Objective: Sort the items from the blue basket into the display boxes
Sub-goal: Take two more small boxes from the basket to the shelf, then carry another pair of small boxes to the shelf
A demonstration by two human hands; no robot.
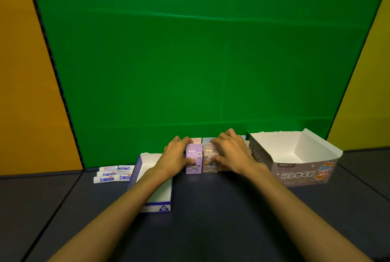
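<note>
Setting: staged recording set, of the studio or lab kind, not a home or shop.
Backdrop: green screen [206, 61] hanging directly behind the table, with horizontal fold creases.
Side panels: orange panel [25, 71] left of the green screen; yellow panel [371, 84] right of it.
Work surface: dark table [211, 209] in front of the green screen, seamed into sections.
Stock: grey display box [301, 168] at the foot of the green screen, printed with retail graphics; blue-and-white display box [156, 194] to its left; small white tubes [114, 174] further left.
</note>
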